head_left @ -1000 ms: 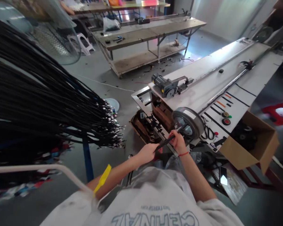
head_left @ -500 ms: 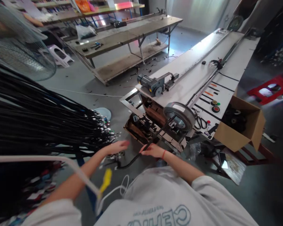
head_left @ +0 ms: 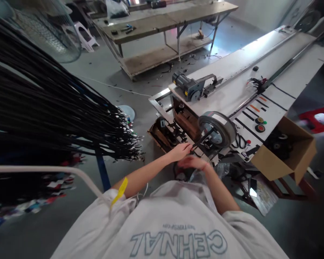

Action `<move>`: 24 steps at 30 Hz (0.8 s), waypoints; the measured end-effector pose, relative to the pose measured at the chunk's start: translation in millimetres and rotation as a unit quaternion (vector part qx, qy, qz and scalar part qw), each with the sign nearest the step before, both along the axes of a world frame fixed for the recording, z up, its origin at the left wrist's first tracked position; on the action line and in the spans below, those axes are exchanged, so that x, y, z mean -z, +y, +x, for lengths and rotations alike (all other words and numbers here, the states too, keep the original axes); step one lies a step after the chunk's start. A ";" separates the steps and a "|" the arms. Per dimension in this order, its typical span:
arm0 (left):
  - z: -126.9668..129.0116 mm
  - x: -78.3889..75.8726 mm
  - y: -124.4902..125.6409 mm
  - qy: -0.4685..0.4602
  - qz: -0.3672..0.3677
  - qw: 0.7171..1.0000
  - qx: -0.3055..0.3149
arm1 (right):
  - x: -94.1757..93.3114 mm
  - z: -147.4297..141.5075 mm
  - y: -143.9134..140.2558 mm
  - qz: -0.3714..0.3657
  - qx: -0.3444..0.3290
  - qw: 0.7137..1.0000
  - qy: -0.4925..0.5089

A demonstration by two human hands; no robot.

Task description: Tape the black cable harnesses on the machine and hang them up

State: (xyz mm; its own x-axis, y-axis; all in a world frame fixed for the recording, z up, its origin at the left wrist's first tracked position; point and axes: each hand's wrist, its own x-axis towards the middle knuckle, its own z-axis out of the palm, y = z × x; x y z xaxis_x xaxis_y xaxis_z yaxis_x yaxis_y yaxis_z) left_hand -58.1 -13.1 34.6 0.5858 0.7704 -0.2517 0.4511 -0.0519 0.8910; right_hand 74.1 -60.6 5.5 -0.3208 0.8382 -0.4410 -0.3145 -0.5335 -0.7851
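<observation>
The left hand (head_left: 180,151) pinches the black cable (head_left: 202,140), fingers closed on it, at 7 o'clock from the metal wheel (head_left: 217,127) on the white table (head_left: 232,97). The right hand (head_left: 192,162) sits just below, blurred; its grip cannot be told. A bundle of black cables (head_left: 56,108) hangs at 9 o'clock.

**Item count, one view**

Hands: 2, left hand (head_left: 180,151) and right hand (head_left: 192,162).
Wheel (head_left: 217,128): 1.
Motor (head_left: 189,89): 1.
Cardboard box (head_left: 288,158): 1.
Scissors (head_left: 239,141): 1 pair.
Round buttons (head_left: 259,124): 2.
White stool (head_left: 86,34): 1.
Black cables (head_left: 56,111): too many to count.
</observation>
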 end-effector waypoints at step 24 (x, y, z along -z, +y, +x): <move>-37.3 4.7 -46.8 -0.220 -0.422 0.877 0.070 | -41.5 22.9 30.2 0.001 0.194 0.972 0.130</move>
State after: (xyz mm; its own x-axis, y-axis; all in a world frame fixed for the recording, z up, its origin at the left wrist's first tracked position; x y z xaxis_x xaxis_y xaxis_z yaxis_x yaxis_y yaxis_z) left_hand -95.4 -59.9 29.8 0.8434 0.3308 -0.4233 0.0958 0.6827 0.7244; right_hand 97.1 -30.4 47.1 -0.0800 0.9196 -0.3847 -0.6799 -0.3326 -0.6535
